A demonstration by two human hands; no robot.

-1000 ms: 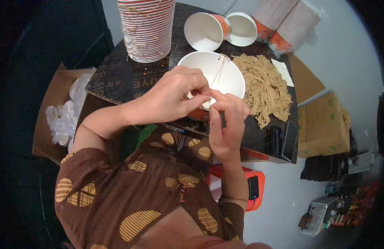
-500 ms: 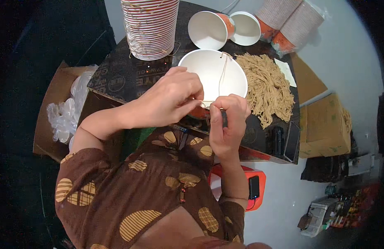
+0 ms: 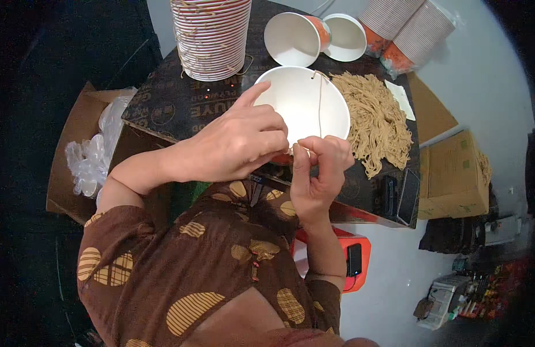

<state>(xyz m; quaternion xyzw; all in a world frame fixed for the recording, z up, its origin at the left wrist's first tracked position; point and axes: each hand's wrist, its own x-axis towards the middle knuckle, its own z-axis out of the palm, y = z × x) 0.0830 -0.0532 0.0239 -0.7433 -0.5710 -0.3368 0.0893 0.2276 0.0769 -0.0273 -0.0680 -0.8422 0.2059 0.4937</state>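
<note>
My left hand (image 3: pixel 238 141) grips the near rim of a white paper cup (image 3: pixel 305 104) that lies tilted toward me on the dark table (image 3: pixel 163 107). My right hand (image 3: pixel 316 168) pinches a thin tan string (image 3: pixel 320 98) at that same rim. The string runs up across the cup's white inside to its far edge. A loose heap of tan strings (image 3: pixel 374 121) lies just right of the cup. Both hands almost touch at the rim, and the cup's orange outside shows between them.
A tall stack of striped paper cups (image 3: pixel 212 34) stands at the back left. Two more cups (image 3: pixel 319 37) lie on their sides behind. Sleeved cup stacks (image 3: pixel 412 29) sit at the back right. A box of clear plastic bags (image 3: pixel 94 150) is at left, an orange stool (image 3: pixel 348 257) below.
My hands and the cup have shifted slightly toward me. The left forefinger has lifted and now points over the rim, and the string now hangs across the cup's inside.
</note>
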